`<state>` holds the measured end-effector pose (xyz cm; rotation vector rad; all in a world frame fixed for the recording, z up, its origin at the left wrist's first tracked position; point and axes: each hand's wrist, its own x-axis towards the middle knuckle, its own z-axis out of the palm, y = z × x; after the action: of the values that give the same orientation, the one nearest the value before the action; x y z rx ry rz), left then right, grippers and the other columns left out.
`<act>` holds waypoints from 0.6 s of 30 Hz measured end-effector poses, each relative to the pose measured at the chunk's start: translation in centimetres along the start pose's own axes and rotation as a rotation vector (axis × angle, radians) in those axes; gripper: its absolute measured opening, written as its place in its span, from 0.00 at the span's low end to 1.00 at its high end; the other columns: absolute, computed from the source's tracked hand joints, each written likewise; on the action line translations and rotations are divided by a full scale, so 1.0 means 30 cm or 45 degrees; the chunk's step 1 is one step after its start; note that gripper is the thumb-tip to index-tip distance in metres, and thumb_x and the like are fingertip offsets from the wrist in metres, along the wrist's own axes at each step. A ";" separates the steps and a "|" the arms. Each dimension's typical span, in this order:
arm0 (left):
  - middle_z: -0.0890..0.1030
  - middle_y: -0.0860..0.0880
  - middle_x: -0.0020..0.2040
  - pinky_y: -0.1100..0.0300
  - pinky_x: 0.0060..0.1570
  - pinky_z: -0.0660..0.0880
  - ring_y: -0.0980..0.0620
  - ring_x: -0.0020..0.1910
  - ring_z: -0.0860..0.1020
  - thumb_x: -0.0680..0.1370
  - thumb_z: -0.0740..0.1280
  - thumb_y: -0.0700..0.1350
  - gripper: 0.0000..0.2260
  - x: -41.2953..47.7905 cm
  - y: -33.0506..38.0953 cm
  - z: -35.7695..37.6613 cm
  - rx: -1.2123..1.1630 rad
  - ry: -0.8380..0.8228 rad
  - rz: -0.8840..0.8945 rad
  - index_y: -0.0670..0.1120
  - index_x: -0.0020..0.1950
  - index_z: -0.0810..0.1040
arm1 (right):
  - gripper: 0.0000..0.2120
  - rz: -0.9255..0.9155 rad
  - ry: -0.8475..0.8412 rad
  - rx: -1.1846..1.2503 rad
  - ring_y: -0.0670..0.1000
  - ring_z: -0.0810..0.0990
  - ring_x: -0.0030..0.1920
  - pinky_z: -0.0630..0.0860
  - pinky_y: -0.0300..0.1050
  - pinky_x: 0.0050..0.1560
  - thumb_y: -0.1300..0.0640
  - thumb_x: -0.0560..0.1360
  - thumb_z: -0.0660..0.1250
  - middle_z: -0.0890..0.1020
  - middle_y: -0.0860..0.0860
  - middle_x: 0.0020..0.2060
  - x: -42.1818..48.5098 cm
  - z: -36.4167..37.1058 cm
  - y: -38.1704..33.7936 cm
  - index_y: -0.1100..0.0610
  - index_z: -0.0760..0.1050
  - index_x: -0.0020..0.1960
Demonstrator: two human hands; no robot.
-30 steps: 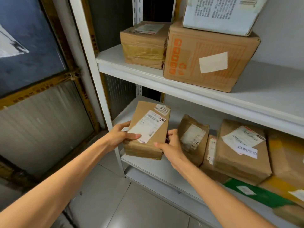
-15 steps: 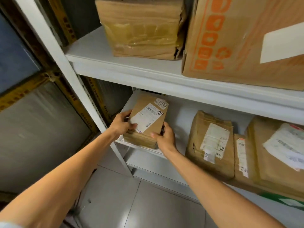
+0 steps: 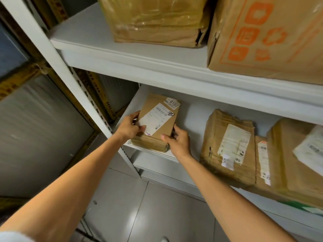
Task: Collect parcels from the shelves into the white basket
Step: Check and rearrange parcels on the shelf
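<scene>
Both hands — left hand (image 3: 130,127); right hand (image 3: 176,141) — grip the parcel (image 3: 157,123).

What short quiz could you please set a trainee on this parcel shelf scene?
1. True or false: the left hand and right hand both grip the small parcel marked 80.
2. Where is that parcel? A: in a basket. B: at the left end of the lower shelf. C: on the floor.
3. Fill in: the orange-printed box stands on the ____ shelf.

Key: 1 true; 2 B; 3 upper, the upper shelf.
</scene>
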<state>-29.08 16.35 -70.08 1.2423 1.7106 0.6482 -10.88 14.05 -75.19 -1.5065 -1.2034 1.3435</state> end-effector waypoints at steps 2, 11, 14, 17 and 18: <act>0.72 0.47 0.67 0.65 0.52 0.76 0.48 0.63 0.73 0.76 0.67 0.32 0.30 -0.023 0.034 0.010 0.095 0.019 -0.042 0.43 0.76 0.61 | 0.20 0.014 -0.013 -0.113 0.53 0.81 0.56 0.78 0.48 0.57 0.65 0.69 0.74 0.83 0.52 0.53 0.000 -0.001 -0.041 0.56 0.77 0.59; 0.73 0.43 0.69 0.52 0.67 0.69 0.44 0.66 0.73 0.76 0.69 0.41 0.25 -0.197 0.259 0.086 0.905 0.106 0.293 0.44 0.72 0.68 | 0.22 -0.226 -0.228 -1.168 0.61 0.74 0.62 0.70 0.49 0.59 0.46 0.81 0.58 0.75 0.61 0.63 -0.181 -0.126 -0.377 0.61 0.71 0.66; 0.75 0.46 0.67 0.51 0.64 0.71 0.45 0.64 0.74 0.76 0.69 0.47 0.22 -0.282 0.314 0.130 1.109 -0.060 0.312 0.47 0.69 0.72 | 0.22 -0.289 -0.365 -1.538 0.61 0.74 0.62 0.70 0.51 0.60 0.45 0.81 0.59 0.75 0.59 0.62 -0.286 -0.249 -0.438 0.60 0.71 0.66; 0.76 0.48 0.65 0.53 0.63 0.71 0.47 0.63 0.74 0.77 0.69 0.49 0.20 -0.357 0.379 0.177 1.248 -0.151 0.398 0.47 0.67 0.74 | 0.23 -0.246 -0.391 -1.638 0.62 0.73 0.64 0.71 0.53 0.62 0.45 0.81 0.59 0.75 0.61 0.62 -0.361 -0.375 -0.469 0.63 0.72 0.64; 0.77 0.47 0.64 0.53 0.62 0.72 0.46 0.62 0.75 0.77 0.68 0.49 0.18 -0.377 0.404 0.196 1.303 -0.168 0.429 0.47 0.66 0.75 | 0.23 -0.244 -0.380 -1.638 0.61 0.73 0.63 0.71 0.52 0.61 0.45 0.81 0.59 0.75 0.62 0.62 -0.385 -0.417 -0.479 0.64 0.72 0.63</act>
<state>-17.26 9.68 -58.90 2.2399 1.7639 -0.2070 -0.67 7.11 -56.64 -1.9049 -2.6022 0.5921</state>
